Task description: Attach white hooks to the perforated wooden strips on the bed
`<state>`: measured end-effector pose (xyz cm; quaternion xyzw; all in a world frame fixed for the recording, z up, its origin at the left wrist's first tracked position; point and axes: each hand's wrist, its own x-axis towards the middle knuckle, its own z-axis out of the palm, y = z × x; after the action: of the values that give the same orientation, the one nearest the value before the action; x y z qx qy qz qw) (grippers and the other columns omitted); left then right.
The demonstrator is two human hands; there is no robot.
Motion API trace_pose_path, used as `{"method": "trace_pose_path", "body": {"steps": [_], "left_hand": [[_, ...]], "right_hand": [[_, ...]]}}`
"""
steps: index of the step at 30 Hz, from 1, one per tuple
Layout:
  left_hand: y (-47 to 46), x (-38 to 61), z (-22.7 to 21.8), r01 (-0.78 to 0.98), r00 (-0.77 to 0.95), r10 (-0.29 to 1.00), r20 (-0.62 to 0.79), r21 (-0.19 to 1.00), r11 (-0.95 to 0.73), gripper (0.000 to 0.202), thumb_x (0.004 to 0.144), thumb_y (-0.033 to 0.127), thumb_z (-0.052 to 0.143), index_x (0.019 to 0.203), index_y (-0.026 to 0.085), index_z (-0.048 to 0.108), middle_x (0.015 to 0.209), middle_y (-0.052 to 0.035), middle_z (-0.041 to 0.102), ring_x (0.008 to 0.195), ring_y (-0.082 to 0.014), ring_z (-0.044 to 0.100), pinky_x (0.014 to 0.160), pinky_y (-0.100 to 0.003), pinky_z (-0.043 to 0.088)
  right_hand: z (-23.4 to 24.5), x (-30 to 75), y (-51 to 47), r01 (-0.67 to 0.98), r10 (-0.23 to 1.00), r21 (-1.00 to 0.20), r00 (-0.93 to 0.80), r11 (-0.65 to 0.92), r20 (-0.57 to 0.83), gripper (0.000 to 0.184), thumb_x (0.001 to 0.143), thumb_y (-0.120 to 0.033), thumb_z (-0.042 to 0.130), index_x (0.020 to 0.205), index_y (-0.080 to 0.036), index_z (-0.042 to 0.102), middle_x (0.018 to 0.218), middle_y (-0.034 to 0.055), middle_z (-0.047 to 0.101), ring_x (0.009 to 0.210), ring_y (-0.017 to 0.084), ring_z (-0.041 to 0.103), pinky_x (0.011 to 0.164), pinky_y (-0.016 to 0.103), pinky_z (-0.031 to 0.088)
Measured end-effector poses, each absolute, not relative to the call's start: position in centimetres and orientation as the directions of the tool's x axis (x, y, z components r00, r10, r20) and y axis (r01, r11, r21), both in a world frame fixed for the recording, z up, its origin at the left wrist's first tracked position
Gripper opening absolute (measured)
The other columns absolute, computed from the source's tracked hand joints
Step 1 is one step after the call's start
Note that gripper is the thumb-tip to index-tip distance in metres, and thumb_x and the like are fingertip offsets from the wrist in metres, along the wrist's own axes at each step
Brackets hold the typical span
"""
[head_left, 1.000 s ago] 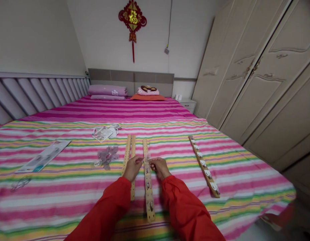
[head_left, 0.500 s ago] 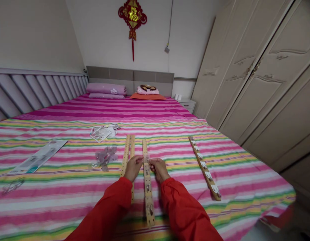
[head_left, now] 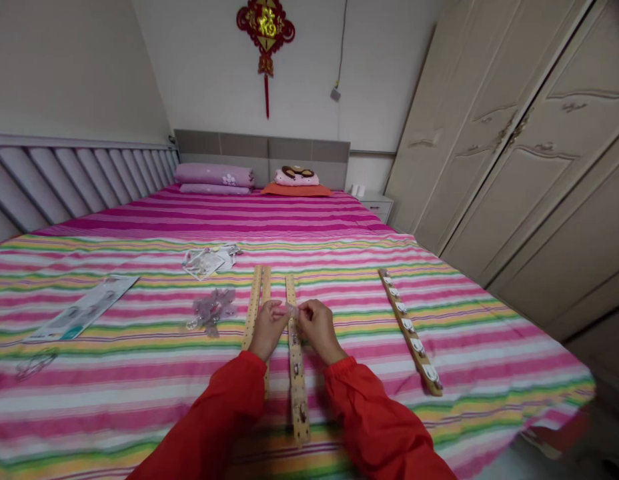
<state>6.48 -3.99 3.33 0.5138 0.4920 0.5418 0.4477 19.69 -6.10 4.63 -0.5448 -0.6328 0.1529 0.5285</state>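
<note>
My left hand (head_left: 268, 331) and my right hand (head_left: 319, 328) meet over a perforated wooden strip (head_left: 297, 385). Both sets of fingertips pinch a small clear plastic piece (head_left: 291, 309), which looks like a little bag or tab. Whether it touches the strip I cannot tell. Several small metal fittings sit along the nearer part of this strip, while its far end shows bare holes. Just left, two more perforated wooden strips (head_left: 252, 303) lie side by side, partly hidden by my left hand.
On the striped bedspread, a pile of clear purplish plastic pieces (head_left: 214, 311) lies left, with white packets (head_left: 205, 261) behind. Farther left are a long flat package (head_left: 84, 310) and a thin wire-like loop (head_left: 38, 363). A wooden strip with white-backed fittings (head_left: 408, 327) lies right.
My fingertips have drawn closer together above the strip, and the clear plastic piece now shows between them. My right hand has turned more over the strip. The view has shifted slightly.
</note>
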Motion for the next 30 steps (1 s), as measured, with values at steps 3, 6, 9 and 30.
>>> {"method": "trace_pose_path", "body": {"steps": [3,6,9,30], "left_hand": [[-4.4,6.5,3.5,0.095,-0.021,0.988,0.154,0.984,-0.152,0.042,0.060,0.032,0.071,0.096,0.015,0.060,0.070,0.0001,0.064,0.063,-0.0131,0.061,0.061,-0.025,0.048],[-4.7,6.5,3.8,0.166,0.059,0.980,0.188,0.967,-0.195,0.034,0.064,0.033,0.068,0.092,0.014,0.065,0.076,-0.0038,0.067,0.066,-0.0143,0.062,0.065,-0.027,0.049],[-4.8,6.3,4.0,0.232,0.105,0.957,0.270,0.929,-0.287,0.027,0.071,0.035,0.063,0.089,0.015,0.070,0.084,-0.0066,0.068,0.075,-0.0163,0.063,0.072,-0.029,0.049],[-2.7,6.6,2.0,0.010,0.008,0.999,-0.045,0.999,0.045,0.026,0.054,0.031,0.068,0.073,0.013,0.064,0.059,-0.0002,0.063,0.055,-0.0124,0.056,0.055,-0.024,0.042]], "right_hand": [[5.6,20.1,-6.3,0.616,0.838,-0.676,0.047,0.405,0.544,0.019,0.069,-0.005,0.049,0.069,-0.017,0.064,0.067,0.0016,0.056,0.063,0.015,0.052,0.059,0.025,0.039],[6.3,20.4,-6.3,0.616,0.838,-0.652,-0.023,0.442,0.546,0.021,0.068,-0.002,0.051,0.071,-0.017,0.065,0.068,0.0011,0.055,0.062,0.014,0.052,0.058,0.024,0.040],[6.7,20.7,-6.0,0.571,0.851,-0.687,-0.039,0.449,0.524,0.021,0.069,-0.002,0.052,0.072,-0.017,0.067,0.068,0.0003,0.055,0.060,0.013,0.052,0.056,0.023,0.040],[1.3,20.2,-3.4,-0.276,0.985,-0.961,0.159,-0.015,-0.061,0.027,0.048,-0.036,0.075,0.061,-0.016,0.062,0.045,-0.0027,0.058,0.039,0.011,0.051,0.041,0.024,0.042]]}}
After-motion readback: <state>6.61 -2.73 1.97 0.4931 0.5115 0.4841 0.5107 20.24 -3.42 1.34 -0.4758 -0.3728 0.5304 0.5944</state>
